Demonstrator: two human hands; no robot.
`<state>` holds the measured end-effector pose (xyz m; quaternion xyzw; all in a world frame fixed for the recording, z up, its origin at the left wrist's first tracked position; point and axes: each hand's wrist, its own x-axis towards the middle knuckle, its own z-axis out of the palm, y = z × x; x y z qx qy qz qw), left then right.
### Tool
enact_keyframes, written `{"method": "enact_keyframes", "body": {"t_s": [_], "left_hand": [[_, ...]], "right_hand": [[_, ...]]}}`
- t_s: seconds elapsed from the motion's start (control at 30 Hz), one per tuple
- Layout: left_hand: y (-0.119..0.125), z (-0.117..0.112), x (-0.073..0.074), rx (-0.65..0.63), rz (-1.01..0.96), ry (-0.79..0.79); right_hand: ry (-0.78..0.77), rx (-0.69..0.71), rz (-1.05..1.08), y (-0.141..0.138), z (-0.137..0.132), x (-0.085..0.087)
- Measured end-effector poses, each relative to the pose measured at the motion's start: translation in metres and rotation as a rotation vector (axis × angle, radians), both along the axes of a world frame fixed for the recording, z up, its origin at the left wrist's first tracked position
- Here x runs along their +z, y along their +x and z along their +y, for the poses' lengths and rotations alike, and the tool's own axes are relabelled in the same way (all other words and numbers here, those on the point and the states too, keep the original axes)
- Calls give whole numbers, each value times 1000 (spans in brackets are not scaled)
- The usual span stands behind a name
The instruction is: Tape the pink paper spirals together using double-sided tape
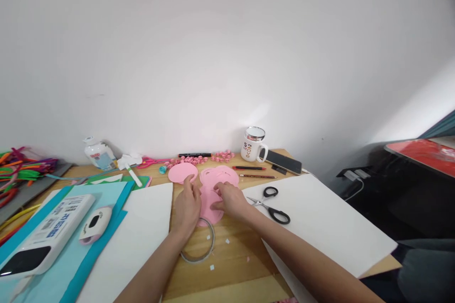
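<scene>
Pink paper cut-outs [215, 215] lie overlapped in the middle of the wooden table. My right hand [231, 200] rests over them from the right, its fingers bent and its thumb on the paper. From the left, my left hand [188, 206] holds the same paper at its edge, with the fingers curled; part of its grip is hidden. Just beyond my left fingertips lies a pink paper circle [182, 172]. More rounded pink pieces [220, 175] are stacked behind my right hand. A roll of tape [212, 241] lies beside my left wrist.
Black-handled scissors [261, 203] lie partly open on white paper [330, 218] at the right. A white mug [250, 147], a phone [283, 161] and pencils [258, 176] stand or lie behind. At left are blue sheets [117, 220], a white device [57, 227] and a bottle [99, 155].
</scene>
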<state>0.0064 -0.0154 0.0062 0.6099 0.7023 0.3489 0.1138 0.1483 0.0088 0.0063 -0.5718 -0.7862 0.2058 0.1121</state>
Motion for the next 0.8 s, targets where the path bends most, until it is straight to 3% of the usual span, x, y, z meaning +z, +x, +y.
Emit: {"method": "enact_keyframes", "body": {"t_s": [0.13, 0.37, 0.57, 0.8], "left_hand": [[-1, 2, -1, -38, 87, -125], [-1, 1, -1, -71, 45, -72], [-3, 4, -3, -36, -222, 67], [0, 3, 3, -36, -427, 93]], "right_hand": [[-64, 17, 293, 4, 6, -15], [-99, 9, 775, 8, 14, -35], [-20, -85, 926, 14, 16, -31], [13, -247, 1052, 19, 18, -23]]}}
